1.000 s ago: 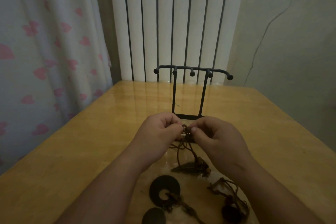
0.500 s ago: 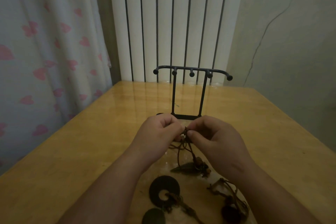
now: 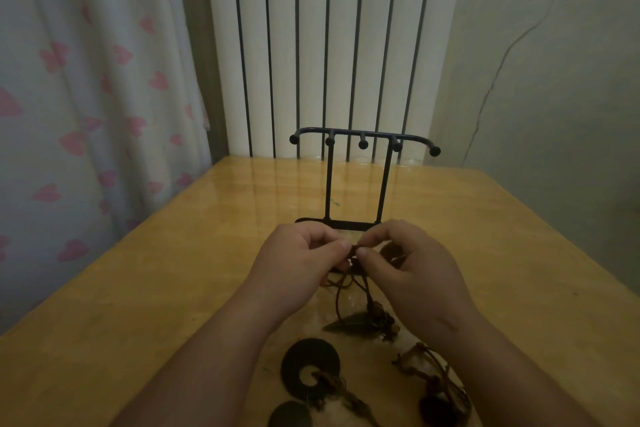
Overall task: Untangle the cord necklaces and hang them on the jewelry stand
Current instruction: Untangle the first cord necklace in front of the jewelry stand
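Both hands are up off the worktop [image 3: 156, 288], meeting at one small knot [image 3: 355, 249] of brown cord. Left hand [image 3: 298, 260]: grip pressed tight, thumb and forefinger pinching the knot from its own side. Right hand [image 3: 415, 270]: same story, thumb and forefinger pinching the knot from the other side, the remaining fingers loosely curled. The two grips are nearly fingertip to fingertip. Below the grip the cords [image 3: 339, 295] hang in loose loops down to the worktop and run to a leaf pendant [image 3: 348, 324] with beads beside it. Nearer the person than the grip, between the forearms, lies a dark ring pendant [image 3: 310, 367], with a second dark disc [image 3: 291, 414] at the frame edge. Under the right wrist there's more tangled cord with a round pendant [image 3: 433, 407]. Just beyond the grip the stand [image 3: 360, 180] is upright, its base right behind the knuckles, five ball-tipped pegs along the top bar. Farther back is a white radiator [image 3: 329, 45], and off to the grip's left a curtain [image 3: 86, 97] with pink hearts
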`<state>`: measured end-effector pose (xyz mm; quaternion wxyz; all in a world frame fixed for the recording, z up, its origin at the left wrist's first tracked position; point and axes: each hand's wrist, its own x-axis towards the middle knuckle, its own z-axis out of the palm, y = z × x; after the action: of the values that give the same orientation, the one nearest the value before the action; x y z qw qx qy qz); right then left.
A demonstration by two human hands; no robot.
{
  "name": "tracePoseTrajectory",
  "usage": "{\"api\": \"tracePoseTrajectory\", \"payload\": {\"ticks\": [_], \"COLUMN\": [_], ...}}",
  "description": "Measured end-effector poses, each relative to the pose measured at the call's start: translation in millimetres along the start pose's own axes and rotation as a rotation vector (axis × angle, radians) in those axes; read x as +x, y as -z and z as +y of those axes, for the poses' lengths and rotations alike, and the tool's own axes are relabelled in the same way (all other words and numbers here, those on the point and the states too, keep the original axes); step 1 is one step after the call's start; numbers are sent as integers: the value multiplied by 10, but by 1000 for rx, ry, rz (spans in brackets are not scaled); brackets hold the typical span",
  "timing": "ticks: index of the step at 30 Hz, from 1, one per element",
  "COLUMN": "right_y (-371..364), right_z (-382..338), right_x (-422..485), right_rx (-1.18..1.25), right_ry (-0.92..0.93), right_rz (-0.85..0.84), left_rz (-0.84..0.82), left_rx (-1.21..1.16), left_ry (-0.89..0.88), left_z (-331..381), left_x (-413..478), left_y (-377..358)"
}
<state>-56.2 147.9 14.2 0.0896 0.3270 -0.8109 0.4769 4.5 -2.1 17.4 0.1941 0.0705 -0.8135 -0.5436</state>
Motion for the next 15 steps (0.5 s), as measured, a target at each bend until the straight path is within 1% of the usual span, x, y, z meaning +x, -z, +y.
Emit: {"api": "tracePoseTrajectory", "payload": {"ticks": [3,6,11,15], "right_y": [4,8,-4,5], "right_z": [-8,-9,-21,-45], "right_x": [8,12,5,1], "right_rx": [104,174,55,-8], "right_ry": [-32,-62,-7,-7], "right_rz": [52,67,-7,-14], "left_rz": [15,11,-11,-18], "left_rx": [-28,-4,8,18], "left_ry": [28,38,29,25], "left_z": [-6,-1,-11,-7], "left_x": [9,12,13,9], "left_y": [-8,-19,-11,-3]}}
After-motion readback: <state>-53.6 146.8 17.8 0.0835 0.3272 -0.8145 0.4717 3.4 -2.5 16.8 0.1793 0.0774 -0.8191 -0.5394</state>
